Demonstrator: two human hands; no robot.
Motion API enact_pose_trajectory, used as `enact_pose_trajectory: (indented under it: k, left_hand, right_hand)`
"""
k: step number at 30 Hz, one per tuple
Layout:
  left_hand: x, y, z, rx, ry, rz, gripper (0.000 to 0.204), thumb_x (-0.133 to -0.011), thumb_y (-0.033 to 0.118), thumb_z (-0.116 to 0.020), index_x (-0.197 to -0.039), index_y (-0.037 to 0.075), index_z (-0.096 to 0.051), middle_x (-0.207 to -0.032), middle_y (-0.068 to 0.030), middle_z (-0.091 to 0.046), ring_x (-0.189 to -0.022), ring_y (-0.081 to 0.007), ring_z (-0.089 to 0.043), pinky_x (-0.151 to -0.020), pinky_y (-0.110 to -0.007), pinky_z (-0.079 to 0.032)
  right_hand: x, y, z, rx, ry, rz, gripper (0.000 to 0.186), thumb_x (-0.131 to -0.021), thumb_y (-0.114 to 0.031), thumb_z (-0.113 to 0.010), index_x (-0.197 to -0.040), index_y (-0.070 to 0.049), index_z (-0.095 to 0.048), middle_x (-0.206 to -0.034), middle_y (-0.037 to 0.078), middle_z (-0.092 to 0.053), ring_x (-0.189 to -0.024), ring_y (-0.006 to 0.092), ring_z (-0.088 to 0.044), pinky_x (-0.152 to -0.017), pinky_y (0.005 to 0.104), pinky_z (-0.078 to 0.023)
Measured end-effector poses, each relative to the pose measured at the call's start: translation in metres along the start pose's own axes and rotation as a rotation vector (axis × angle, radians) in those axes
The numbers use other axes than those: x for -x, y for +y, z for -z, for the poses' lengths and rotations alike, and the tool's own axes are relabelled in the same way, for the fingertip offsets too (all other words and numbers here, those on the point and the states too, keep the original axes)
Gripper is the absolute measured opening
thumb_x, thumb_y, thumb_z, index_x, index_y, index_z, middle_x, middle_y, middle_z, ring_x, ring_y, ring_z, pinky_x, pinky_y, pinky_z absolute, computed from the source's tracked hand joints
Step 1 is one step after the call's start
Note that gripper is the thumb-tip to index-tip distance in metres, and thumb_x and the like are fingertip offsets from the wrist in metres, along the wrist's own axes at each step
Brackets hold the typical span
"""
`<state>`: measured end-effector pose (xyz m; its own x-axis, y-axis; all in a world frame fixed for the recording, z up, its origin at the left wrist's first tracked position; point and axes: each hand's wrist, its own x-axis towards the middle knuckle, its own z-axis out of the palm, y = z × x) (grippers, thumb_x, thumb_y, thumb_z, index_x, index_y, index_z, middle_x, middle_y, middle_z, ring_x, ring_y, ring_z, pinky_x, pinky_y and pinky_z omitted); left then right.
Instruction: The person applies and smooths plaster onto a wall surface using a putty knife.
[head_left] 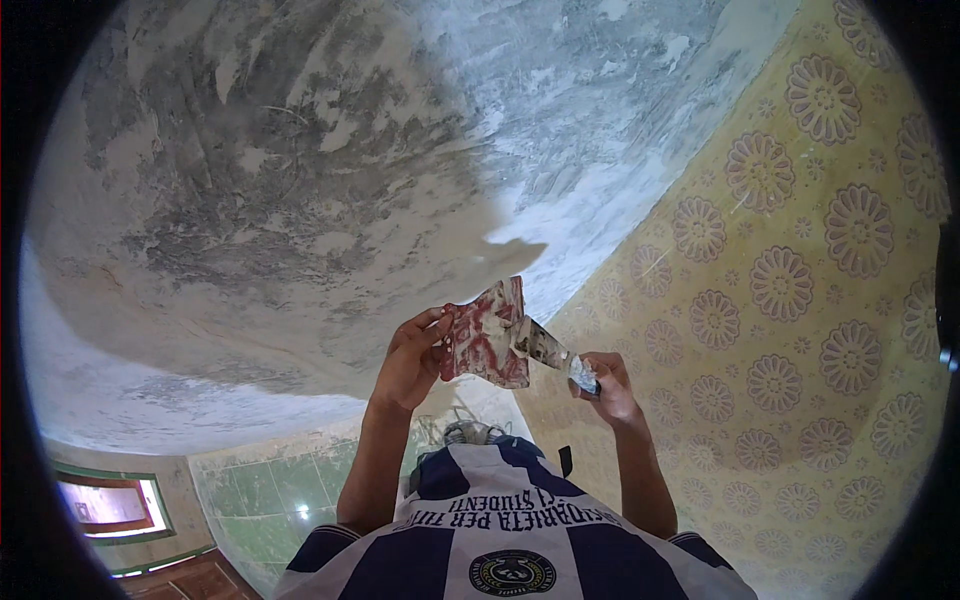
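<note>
My left hand (408,358) grips the left edge of a reddish, plaster-smeared flat board (472,345), with fingers wrapped round its rim. In my right hand (612,392) is a putty knife (548,348), its blade streaked with plaster. The fingers close round the handle, where a pale wrapping shows. The blade's tip meets the right part of the board, beside a pale lump of filler (494,324). Both hands are held up before my chest, near the plastered wall (300,180).
That wall is patchy grey and white, with a shadow across it. On the right a yellow wall (740,360) bears flower patterns. Green tiles (270,490) line the lower left, beside a window (108,503) and brown wooden panelling (190,580).
</note>
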<state>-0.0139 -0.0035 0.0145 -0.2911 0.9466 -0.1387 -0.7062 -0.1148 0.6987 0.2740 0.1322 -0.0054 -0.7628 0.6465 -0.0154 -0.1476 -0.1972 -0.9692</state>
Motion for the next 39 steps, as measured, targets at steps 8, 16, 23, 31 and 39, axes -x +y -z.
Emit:
enact_pose_trajectory:
  k: [8, 16, 23, 31, 39]
  left_hand:
    - [0.003, 0.002, 0.003, -0.033, 0.043, -0.072, 0.024, -0.102, 0.017, -0.057, -0.116, -0.003, -0.058, -0.097, -0.0085, -0.070, -0.066, -0.0132, -0.069, -0.055, -0.029, -0.056]
    - [0.015, -0.004, -0.003, -0.106, 0.188, -0.377, 0.016, -0.103, 0.015, -0.058, -0.114, 0.006, -0.053, -0.094, -0.0110, -0.073, -0.069, -0.0179, -0.072, -0.055, -0.030, -0.059]
    - [0.011, -0.021, -0.010, -0.261, 0.186, -0.474, 0.015, -0.103, 0.012, -0.057, -0.113, 0.003, -0.051, -0.097, -0.0103, -0.072, -0.074, -0.0151, -0.071, -0.062, -0.029, -0.061]
    - [0.017, -0.014, -0.002, -0.354, 0.138, -0.364, 0.018, -0.103, 0.013, -0.058, -0.116, 0.001, -0.055, -0.093, -0.0083, -0.072, -0.073, -0.0120, -0.070, -0.061, -0.028, -0.061]
    - [0.019, 0.004, 0.001, -0.233, 0.124, -0.111, 0.024, -0.101, 0.017, -0.061, -0.115, -0.002, -0.060, -0.079, -0.0057, -0.069, -0.055, -0.0108, -0.063, -0.047, -0.026, -0.050]
  right_hand:
    - [-0.003, -0.013, 0.016, 0.111, 0.074, 0.002, 0.042, -0.103, -0.038, -0.057, -0.092, 0.000, -0.070, -0.066, 0.003, -0.061, -0.049, 0.0052, -0.042, -0.045, 0.0231, -0.029]
    - [0.037, -0.064, -0.030, 0.296, 0.228, -0.128, 0.031, -0.106, -0.026, -0.050, -0.103, 0.001, -0.066, -0.068, 0.002, -0.061, -0.047, 0.0030, -0.038, -0.044, 0.0219, -0.029]
    - [0.034, -0.046, -0.060, 0.319, 0.387, -0.146, 0.027, -0.107, -0.019, -0.050, -0.106, 0.000, -0.069, -0.072, 0.000, -0.063, -0.051, -0.0004, -0.039, -0.045, 0.0198, -0.029]
    - [0.020, -0.042, -0.051, 0.239, 0.372, -0.071, 0.025, -0.106, -0.017, -0.051, -0.108, 0.001, -0.068, -0.075, -0.001, -0.064, -0.052, -0.0001, -0.038, -0.047, 0.0201, -0.030]
    - [0.006, -0.048, -0.041, 0.574, 0.106, 0.466, 0.030, -0.091, -0.003, -0.070, -0.120, -0.003, -0.069, -0.096, 0.005, -0.066, -0.065, 0.0097, -0.054, -0.059, 0.0241, -0.043]
